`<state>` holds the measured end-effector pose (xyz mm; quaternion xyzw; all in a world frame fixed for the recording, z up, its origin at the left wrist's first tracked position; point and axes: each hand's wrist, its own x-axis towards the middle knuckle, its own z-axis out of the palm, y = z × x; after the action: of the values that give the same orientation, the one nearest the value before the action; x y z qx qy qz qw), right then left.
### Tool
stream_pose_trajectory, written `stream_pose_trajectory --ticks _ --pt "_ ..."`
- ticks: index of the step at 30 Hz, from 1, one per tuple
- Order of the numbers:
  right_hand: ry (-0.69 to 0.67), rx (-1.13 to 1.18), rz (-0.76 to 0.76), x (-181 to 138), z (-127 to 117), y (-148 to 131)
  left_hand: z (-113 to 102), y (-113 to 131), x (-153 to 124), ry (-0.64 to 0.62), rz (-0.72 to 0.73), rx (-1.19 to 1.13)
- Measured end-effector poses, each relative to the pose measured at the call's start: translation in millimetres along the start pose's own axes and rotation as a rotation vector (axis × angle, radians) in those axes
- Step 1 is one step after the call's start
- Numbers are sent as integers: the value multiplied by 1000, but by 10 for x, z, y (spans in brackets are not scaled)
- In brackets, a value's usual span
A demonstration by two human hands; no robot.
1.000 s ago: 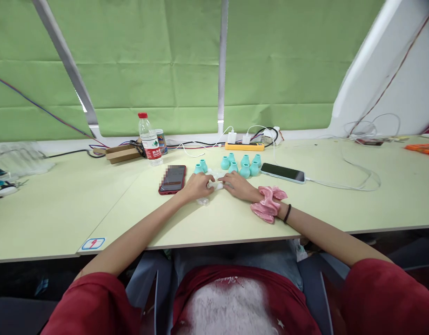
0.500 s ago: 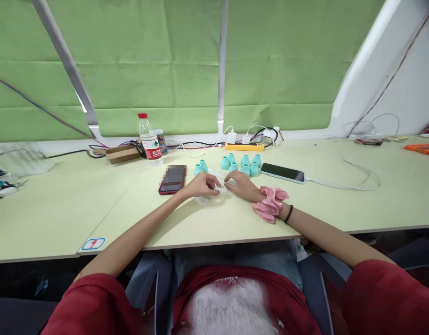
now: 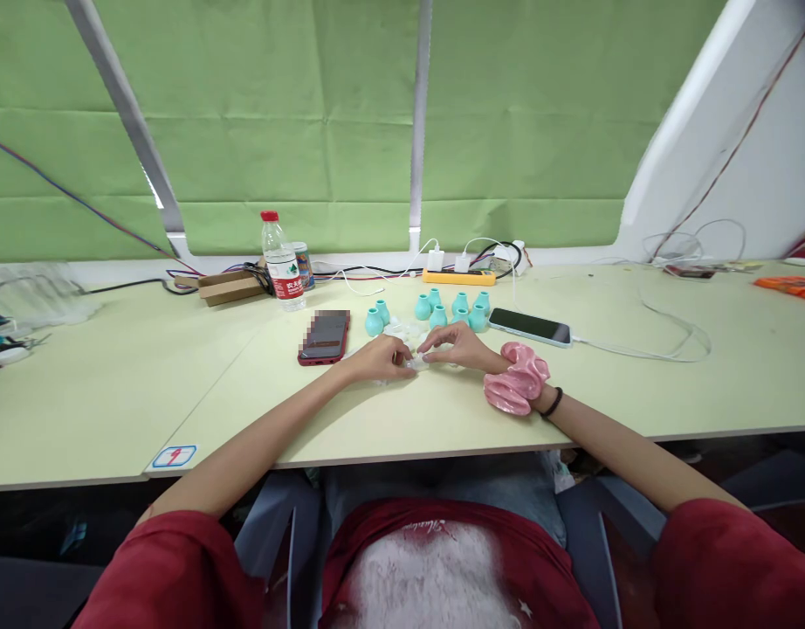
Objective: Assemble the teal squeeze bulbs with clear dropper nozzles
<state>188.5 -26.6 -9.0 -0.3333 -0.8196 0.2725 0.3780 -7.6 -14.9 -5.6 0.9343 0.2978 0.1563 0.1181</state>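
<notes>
Between my two hands is a small translucent white plastic piece [image 3: 416, 362], low over the table. My left hand [image 3: 384, 358] is closed, with thumb and fingers pinching the piece from its left side. From the right, my right hand [image 3: 460, 346] has its thumb and fingertips bent onto the same piece. Its exact shape is too small to make out. More clear white pieces [image 3: 402, 329] lie just behind my hands, partly hidden by them. Several turquoise bulb-shaped pieces [image 3: 440, 315] stand upright beyond my right hand, and a pair of similar turquoise pieces [image 3: 374, 321] stands beyond my left.
A phone in a red case [image 3: 325, 337] lies left of my hands. To the right, another phone [image 3: 531, 326] is plugged into a white cable. At the back stand a water bottle [image 3: 285, 266], a can [image 3: 303, 266], a cardboard box [image 3: 232, 288] and an orange power strip [image 3: 458, 277].
My right wrist has shifted slightly to the right and turned, and its fingertips now meet the clear piece. My left hand has moved slightly lower, covering the loose clear piece below it.
</notes>
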Motion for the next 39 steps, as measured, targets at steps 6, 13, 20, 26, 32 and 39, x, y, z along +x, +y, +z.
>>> stream_pose_trajectory --ticks 6,13,20,26,32,39 --pt "-2 -104 -46 -16 17 -52 -13 21 7 0 -16 -56" --pt "3 -68 -43 -15 22 -24 -18 42 0 8 -59 -136" --pt "-12 -105 -58 -22 20 -16 -10 42 4 4 -69 -193" --pt "-32 -148 -58 -19 18 -55 -22 57 -1 -15 -67 -222" --pt "-88 -118 -25 -14 3 -70 -9 101 -20 34 -30 -161" --pt "-68 -147 -26 -10 5 -86 26 111 -6 76 -21 -201"
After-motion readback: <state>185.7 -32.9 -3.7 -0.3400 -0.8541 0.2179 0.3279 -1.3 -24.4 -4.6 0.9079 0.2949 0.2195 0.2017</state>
